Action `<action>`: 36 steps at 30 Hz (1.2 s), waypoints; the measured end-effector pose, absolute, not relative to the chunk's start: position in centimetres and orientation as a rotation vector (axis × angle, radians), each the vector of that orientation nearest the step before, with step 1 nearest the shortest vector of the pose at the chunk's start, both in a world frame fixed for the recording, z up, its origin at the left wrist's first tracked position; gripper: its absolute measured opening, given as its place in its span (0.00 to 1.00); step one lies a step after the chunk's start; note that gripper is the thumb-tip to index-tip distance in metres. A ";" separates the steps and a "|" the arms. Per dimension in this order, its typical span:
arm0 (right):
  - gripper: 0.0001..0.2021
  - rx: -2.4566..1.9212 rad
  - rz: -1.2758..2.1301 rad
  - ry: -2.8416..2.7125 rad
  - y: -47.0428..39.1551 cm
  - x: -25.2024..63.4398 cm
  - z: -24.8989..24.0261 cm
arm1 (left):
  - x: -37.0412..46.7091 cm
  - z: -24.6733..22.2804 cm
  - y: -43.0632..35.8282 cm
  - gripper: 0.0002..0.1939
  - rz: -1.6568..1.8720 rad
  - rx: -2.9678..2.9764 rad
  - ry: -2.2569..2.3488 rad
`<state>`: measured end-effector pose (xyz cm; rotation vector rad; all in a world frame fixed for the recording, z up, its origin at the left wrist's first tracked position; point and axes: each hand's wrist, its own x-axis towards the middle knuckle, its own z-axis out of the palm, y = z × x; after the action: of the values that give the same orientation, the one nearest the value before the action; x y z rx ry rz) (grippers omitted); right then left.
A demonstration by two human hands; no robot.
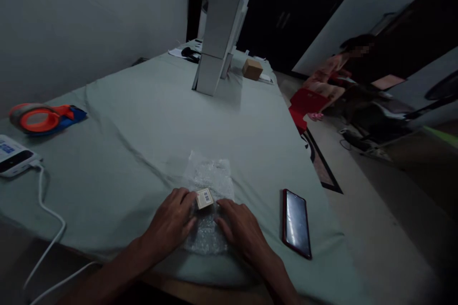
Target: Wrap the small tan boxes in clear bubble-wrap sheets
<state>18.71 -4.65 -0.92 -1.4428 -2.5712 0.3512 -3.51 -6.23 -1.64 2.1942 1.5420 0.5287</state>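
The small box [204, 198] lies on bubble wrap [211, 174], printed face up, slightly skewed; its long axis is unclear. The left hand [174, 214] touches its left side, fingers bent; the right hand [238, 223], fingers loosely curled, sits just right.

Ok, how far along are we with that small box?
The bubble wrap looks laid out on the table, with the small box set on it. Right now the left hand and right hand flank the box. Folding the wrap over seems left to do, since the labelled face is uncovered.
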 end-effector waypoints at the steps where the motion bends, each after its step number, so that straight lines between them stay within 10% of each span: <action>1: 0.20 -1.446 0.346 -2.549 -4.2 18.5 -0.9 | -3.3 -2.0 -6.2 0.32 0.623 2.185 1.498; 9: 0.30 -1.373 0.539 -2.549 -1.6 15.4 -0.7 | -2.2 -5.7 -5.3 0.56 0.733 2.064 1.344; 13: 0.15 -1.448 0.604 -2.347 -1.7 16.4 -1.3 | -2.0 -5.9 -5.2 0.56 0.655 2.077 1.407; 29: 0.20 -1.727 -0.199 -1.955 -2.7 22.9 -1.3 | -0.8 -4.8 -5.4 0.54 0.266 2.248 1.518; 36: 0.19 -1.402 0.230 -2.561 -3.4 15.7 -1.1 | -1.1 -3.9 -5.3 0.54 0.209 2.280 1.550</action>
<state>15.66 -3.40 -1.11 -1.4020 -2.5609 0.2298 -1.08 -5.33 -3.93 2.2805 1.5495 0.2091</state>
